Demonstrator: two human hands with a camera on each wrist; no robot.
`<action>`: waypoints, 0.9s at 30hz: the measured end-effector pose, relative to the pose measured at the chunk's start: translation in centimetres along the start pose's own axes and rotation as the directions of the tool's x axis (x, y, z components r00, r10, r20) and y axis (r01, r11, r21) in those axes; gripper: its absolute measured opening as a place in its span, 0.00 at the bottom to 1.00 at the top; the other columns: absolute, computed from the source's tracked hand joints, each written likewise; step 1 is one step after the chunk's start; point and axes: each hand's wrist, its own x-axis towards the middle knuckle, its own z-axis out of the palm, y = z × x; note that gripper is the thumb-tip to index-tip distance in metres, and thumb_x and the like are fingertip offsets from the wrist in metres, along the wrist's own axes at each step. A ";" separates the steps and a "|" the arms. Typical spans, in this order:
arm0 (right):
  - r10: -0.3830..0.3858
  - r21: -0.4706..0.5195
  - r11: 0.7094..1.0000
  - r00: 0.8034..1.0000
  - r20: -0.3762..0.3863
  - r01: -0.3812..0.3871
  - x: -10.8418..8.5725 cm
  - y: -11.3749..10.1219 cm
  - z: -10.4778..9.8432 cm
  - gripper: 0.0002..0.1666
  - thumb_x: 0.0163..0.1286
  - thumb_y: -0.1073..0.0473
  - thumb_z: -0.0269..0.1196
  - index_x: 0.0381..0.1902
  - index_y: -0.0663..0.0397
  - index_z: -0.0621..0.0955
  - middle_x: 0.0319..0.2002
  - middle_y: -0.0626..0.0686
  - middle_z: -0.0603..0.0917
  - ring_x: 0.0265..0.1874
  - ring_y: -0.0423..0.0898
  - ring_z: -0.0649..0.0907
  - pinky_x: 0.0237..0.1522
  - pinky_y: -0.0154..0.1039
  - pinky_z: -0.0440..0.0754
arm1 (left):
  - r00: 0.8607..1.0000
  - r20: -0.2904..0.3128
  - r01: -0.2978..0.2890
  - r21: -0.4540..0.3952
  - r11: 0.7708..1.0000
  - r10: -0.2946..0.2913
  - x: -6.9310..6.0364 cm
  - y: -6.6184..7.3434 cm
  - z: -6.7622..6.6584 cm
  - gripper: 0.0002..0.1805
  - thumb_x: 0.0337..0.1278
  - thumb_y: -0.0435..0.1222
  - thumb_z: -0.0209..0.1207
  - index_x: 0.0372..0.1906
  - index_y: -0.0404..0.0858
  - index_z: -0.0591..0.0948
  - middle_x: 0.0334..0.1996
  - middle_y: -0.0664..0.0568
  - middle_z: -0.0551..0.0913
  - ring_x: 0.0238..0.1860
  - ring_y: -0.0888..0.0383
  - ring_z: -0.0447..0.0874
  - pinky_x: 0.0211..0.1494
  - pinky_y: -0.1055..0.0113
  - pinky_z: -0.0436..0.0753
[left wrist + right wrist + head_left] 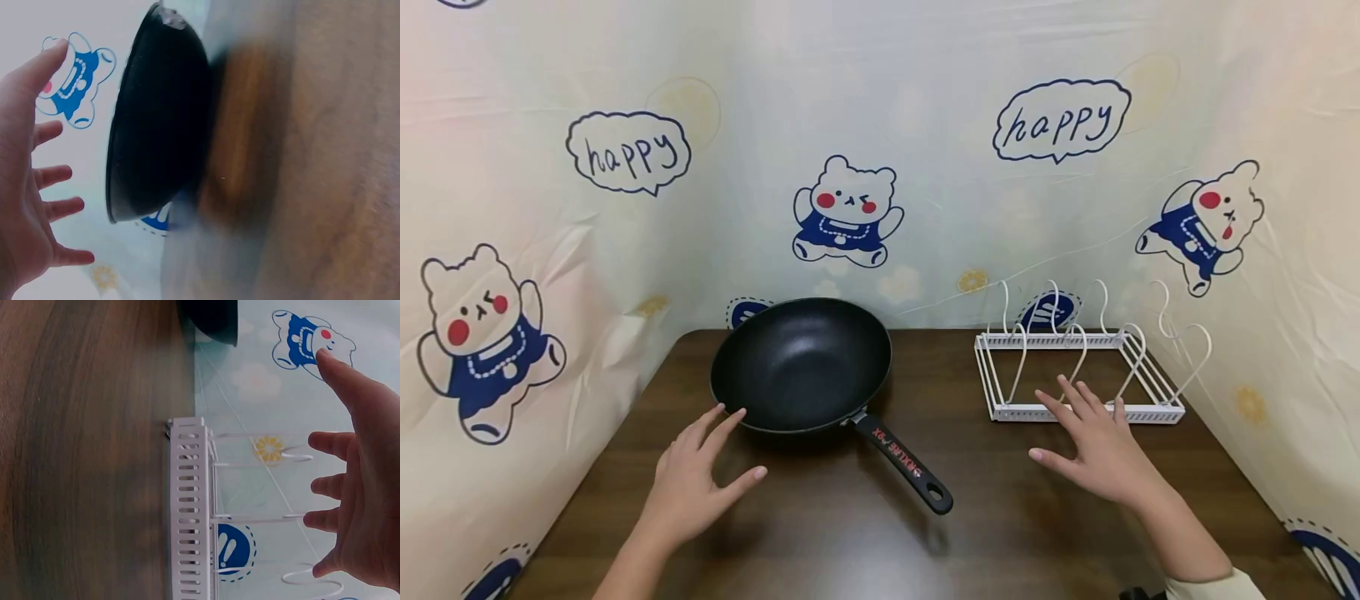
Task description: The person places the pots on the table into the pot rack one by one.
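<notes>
A black wok [801, 367] stands on the brown table, its long handle [910, 467] with red lettering angled toward the front right. My left hand [696, 479], fingers spread, hovers by the wok's near left edge. In the left wrist view a gap shows between that hand [31, 175] and the wok [159, 125]. At the right sits a white rack [1075, 412] with slotted sides and several upright hooked wires. My right hand [1097, 446] is spread in front of the rack's near side. The right wrist view shows this hand [369, 500] holding nothing, beside the rack [190, 519].
The dark wood tabletop [820, 533] runs between the two hands. Behind and at both sides hangs a pale curtain [925, 108] printed with cartoon bears and "happy" bubbles, close to the table's edges. The wok and rack both stand near the back edge.
</notes>
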 end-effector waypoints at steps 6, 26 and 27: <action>-0.021 0.002 1.000 1.000 0.001 0.021 0.7 -0.7 0.2 0.46 0.58 0.32 0.66 0.69 0.46 0.69 0.72 0.64 0.60 0.69 0.69 0.60 0.59 0.79 0.43 | 1.000 -0.014 -0.007 -0.120 0.993 0.005 -0.1 0.1 0.6 0.42 0.47 0.53 0.71 0.67 0.44 0.69 0.64 0.41 0.68 0.61 0.36 0.66 0.49 0.29 0.66; -0.154 0.109 0.982 0.988 -0.011 0.154 2.9 -2.9 1.4 0.41 0.59 0.39 0.69 0.62 0.58 0.75 0.64 0.64 0.72 0.60 0.65 0.73 0.56 0.63 0.71 | 0.995 0.074 0.096 -0.446 0.890 -0.070 0.1 2.6 3.1 0.32 0.53 0.46 0.70 0.63 0.47 0.73 0.57 0.53 0.73 0.56 0.56 0.72 0.54 0.51 0.76; -0.155 0.117 0.981 0.988 -0.002 0.154 3.0 -3.1 1.5 0.41 0.59 0.39 0.69 0.63 0.58 0.75 0.65 0.64 0.71 0.61 0.65 0.73 0.57 0.63 0.71 | 0.995 0.075 0.093 -0.457 0.885 -0.066 0.2 2.7 3.2 0.32 0.54 0.45 0.70 0.63 0.46 0.73 0.56 0.54 0.73 0.55 0.56 0.73 0.53 0.52 0.77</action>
